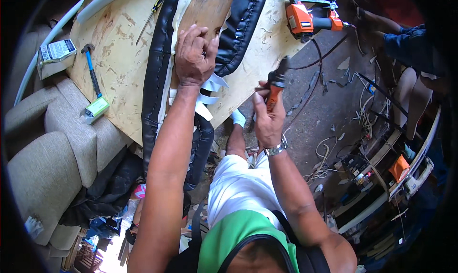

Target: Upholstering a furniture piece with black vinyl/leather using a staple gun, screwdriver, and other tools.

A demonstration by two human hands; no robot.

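A long black padded upholstery piece (159,72) with stitched, stapled edges and a bare wooden board (207,6) down its middle lies on the worktable. My left hand (195,56) rests palm-down on that board, its fingers slightly bent and apart. White fabric strips (206,101) stick out beside my wrist. In my right hand (269,123), raised past the table's right edge, is an orange-and-black-handled hand tool (274,89). Its dark tip points up and slightly right, and its exact kind is unclear. An orange-and-black staple gun (310,18) lies at the table's far right corner.
On the plywood table (121,58) are a screwdriver (150,20), a blue-handled hammer (93,70) and a green-white box (97,107). A metal can (56,58) and grey sofa cushions (45,168) stand left. An air hose (319,58) and cords (324,158) trail rightward. Another person's legs (405,92) show right.
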